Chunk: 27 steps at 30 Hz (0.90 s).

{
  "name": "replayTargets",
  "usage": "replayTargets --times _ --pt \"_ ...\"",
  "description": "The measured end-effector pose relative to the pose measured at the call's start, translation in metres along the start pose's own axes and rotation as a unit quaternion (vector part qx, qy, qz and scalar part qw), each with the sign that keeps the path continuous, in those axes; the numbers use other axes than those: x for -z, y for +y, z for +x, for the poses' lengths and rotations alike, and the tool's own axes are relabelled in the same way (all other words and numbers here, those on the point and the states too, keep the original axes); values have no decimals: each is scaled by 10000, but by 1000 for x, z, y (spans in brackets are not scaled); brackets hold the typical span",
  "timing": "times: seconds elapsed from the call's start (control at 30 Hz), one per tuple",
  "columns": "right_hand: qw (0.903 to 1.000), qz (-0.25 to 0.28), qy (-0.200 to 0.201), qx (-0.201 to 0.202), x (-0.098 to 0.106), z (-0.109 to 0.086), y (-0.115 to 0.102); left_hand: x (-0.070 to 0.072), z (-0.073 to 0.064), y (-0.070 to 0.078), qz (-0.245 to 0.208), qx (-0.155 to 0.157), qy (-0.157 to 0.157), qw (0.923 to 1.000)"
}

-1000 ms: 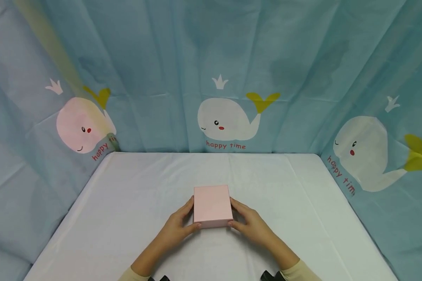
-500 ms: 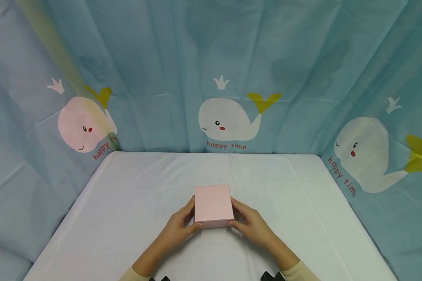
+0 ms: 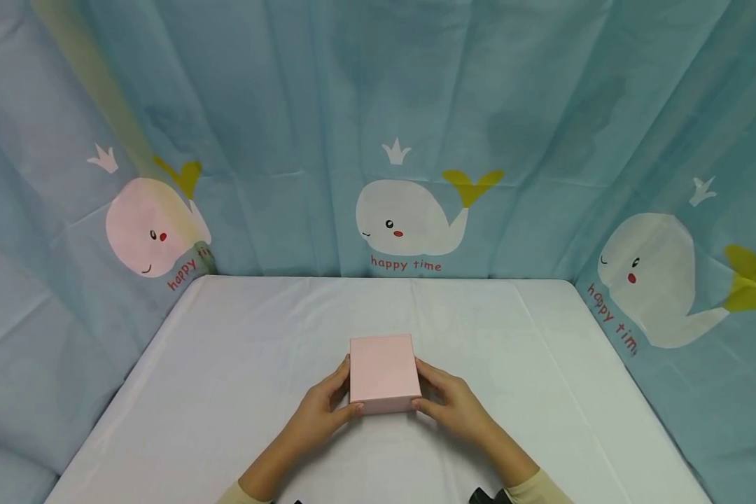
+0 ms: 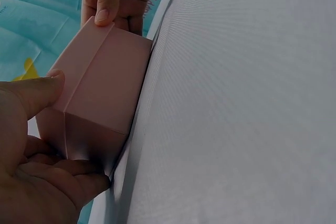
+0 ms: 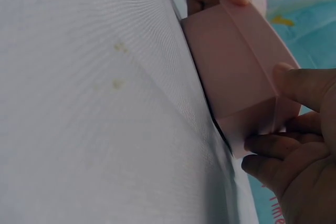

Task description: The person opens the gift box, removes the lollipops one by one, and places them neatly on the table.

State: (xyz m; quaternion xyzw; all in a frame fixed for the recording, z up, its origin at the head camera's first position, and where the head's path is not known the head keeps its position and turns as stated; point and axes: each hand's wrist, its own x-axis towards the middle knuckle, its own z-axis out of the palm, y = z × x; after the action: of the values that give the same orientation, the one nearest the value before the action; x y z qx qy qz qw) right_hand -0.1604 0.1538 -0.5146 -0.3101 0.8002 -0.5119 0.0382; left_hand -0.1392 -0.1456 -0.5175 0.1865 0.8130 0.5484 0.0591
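Observation:
A pink square box (image 3: 385, 369) with a lid sits on the white-covered table, near its middle. My left hand (image 3: 320, 411) grips its left side, with the thumb at the front corner and the fingers along the side wall. On the opposite side my right hand (image 3: 452, 406) holds it the same way. In the left wrist view the seam between lid and base shows on the box (image 4: 105, 77), the thumb (image 4: 52, 85) pressing on the lid's edge. The right wrist view shows the box (image 5: 236, 61) with the right thumb (image 5: 294, 80) at the lid's edge too. What the box contains is hidden.
A white cloth covers the table (image 3: 227, 336). Behind it and along both sides hangs a blue curtain (image 3: 277, 105) printed with whales. Part of a black device (image 3: 488, 495) shows at the right wrist.
The view has shifted slightly. Both hands keep the same hold on the pink box, and its lid stays on.

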Motion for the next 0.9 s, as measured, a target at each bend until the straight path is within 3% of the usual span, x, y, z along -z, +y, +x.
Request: replayTargets --times 0.23,0.47,0.8,0.9 --pt "9999 159 4 7 -1 -1 3 -1 -1 -2 -29 26 73 10000" --pt "9995 318 23 27 -2 -3 3 -2 -2 -3 -21 -202 166 9997" --pt "9984 562 71 13 -1 -1 2 -3 -1 -1 -119 -168 171 9996" --pt "9982 589 101 49 -1 -1 4 -4 0 -2 -186 -285 237 9991"
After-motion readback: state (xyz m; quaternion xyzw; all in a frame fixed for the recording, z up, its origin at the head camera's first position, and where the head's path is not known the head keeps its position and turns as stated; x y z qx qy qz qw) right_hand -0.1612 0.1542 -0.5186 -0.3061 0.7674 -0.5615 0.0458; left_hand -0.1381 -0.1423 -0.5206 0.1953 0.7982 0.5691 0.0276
